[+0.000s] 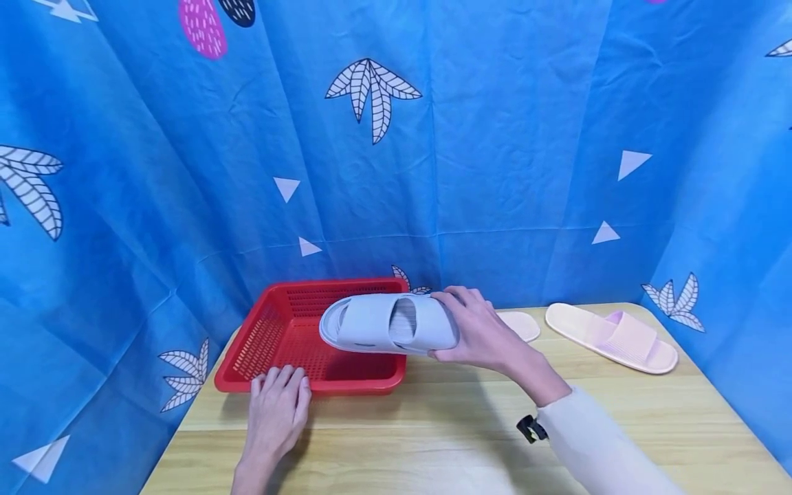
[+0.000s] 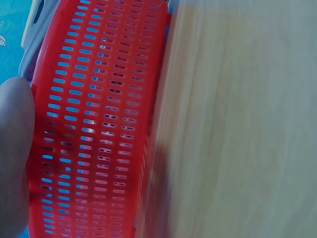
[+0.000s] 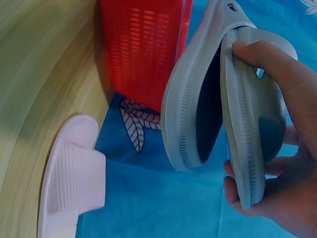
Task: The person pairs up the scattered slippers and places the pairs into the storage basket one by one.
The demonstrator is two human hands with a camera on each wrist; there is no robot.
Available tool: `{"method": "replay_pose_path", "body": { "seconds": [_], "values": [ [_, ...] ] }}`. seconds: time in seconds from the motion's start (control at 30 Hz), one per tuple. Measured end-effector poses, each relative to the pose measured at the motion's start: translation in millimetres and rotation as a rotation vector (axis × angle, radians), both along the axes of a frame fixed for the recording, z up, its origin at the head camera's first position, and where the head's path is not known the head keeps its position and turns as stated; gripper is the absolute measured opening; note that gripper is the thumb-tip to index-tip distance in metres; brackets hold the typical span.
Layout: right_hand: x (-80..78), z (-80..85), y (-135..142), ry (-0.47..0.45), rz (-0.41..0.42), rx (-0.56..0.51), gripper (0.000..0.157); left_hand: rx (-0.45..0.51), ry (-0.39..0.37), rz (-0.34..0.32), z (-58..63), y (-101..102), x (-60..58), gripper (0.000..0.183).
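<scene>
Pale-grey slide slippers (image 1: 366,323), likely light, springy foam and hard to break, are grasped at one end by the right hand (image 1: 479,333), raised at the basket's right side; they gape apart in the right wrist view, so I'd pinch both soles together against slip. Red perforated plastic basket (image 1: 359,388) shows lattice floor, slippers screening part, contents there unclear; left hand (image 1: 277,409) lies over its near rim, fingertips hidden, can't tell if gripping.
</scene>
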State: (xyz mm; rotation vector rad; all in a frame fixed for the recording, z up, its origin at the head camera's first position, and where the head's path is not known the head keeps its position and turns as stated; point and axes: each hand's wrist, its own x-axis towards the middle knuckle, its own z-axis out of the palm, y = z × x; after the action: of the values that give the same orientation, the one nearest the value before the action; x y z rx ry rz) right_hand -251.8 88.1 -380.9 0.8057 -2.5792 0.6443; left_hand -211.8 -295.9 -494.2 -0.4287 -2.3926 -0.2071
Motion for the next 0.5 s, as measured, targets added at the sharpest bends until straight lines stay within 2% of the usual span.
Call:
{"method": "replay_pose_path", "body": {
  "seconds": [0.5],
  "values": [
    [-14.8, 5.3, -41.4, -0.003, 0.04, 0.069, 0.086, 0.022, 0.001, 0.01, -0.5, 1.1, 1.0, 0.03]
  ]
}}
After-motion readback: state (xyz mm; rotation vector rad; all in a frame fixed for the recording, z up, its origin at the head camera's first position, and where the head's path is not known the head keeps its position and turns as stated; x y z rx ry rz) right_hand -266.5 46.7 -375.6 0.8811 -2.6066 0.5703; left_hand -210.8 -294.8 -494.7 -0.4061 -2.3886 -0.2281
